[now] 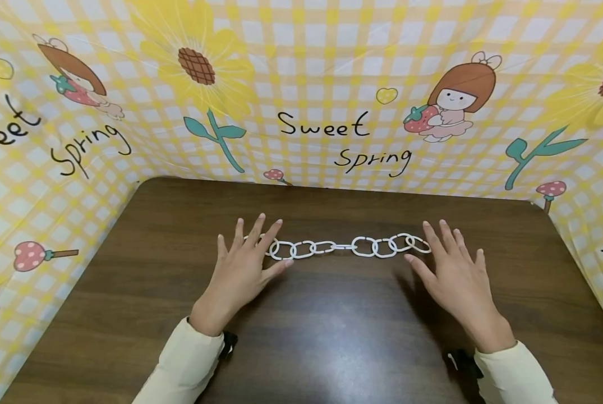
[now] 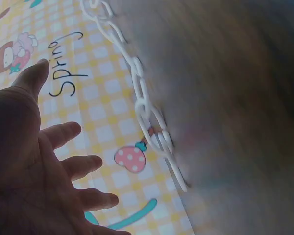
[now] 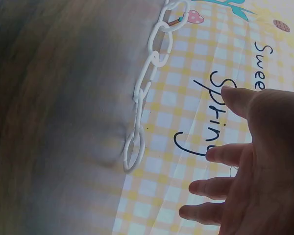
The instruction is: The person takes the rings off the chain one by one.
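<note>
A white plastic chain (image 1: 343,247) of several oval links lies stretched from side to side on the brown table. Over its left end hovers my left hand (image 1: 238,275), fingers spread and palm down, hiding part of the end link. My right hand (image 1: 455,280) is at the right end, its index finger overlapping the last link in the head view. Neither hand grips anything. In the left wrist view, the extended fingers of the left hand (image 2: 44,166) are apart from the chain (image 2: 137,68). The right wrist view likewise has a gap between the right hand (image 3: 264,152) and the links.
The dark wood-grain table (image 1: 326,348) has rounded far corners. A yellow checked cloth (image 1: 301,67) with flowers, cartoon figures and lettering rises behind the table and along both sides. Both forearms, in pale sleeves (image 1: 185,359), come in from the near edge.
</note>
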Motion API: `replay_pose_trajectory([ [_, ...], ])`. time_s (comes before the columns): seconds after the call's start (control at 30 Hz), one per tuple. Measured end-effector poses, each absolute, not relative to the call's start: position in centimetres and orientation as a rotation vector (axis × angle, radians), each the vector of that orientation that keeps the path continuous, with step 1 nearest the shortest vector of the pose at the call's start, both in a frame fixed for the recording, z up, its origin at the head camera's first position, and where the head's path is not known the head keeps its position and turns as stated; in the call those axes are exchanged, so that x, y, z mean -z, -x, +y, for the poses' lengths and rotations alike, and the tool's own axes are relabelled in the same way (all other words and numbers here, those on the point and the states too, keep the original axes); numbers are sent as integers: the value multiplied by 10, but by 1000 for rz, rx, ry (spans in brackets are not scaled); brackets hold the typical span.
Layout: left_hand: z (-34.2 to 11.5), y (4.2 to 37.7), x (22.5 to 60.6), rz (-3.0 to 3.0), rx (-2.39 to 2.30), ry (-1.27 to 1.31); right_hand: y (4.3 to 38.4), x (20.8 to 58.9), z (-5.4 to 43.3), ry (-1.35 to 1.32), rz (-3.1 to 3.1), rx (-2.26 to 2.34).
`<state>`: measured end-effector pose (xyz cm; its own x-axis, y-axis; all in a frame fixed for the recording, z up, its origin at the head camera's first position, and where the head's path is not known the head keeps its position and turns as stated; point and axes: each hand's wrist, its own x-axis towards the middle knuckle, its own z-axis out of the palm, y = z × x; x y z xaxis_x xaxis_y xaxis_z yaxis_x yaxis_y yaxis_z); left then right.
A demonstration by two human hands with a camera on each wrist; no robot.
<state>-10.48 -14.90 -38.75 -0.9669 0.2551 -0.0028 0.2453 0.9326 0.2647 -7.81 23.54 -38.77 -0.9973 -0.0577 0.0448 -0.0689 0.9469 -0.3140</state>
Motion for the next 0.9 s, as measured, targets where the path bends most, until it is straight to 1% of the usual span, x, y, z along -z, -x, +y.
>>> replay_pose_trajectory([
  [0.37, -120, 117, 383, 3056, -499, -551, 80, 387, 241, -136, -2966, -577],
  [0.63, -92, 131, 390, 3134, -569, -762, 86, 381, 249, -73, -3062, -744],
  [0.77, -78, 137, 391, 3106, -615, -789, 91, 382, 253, -54, -3092, -793],
  [0.9, -63, 142, 390, 3026, -666, -744, 96, 384, 258, -59, -3085, -821],
])
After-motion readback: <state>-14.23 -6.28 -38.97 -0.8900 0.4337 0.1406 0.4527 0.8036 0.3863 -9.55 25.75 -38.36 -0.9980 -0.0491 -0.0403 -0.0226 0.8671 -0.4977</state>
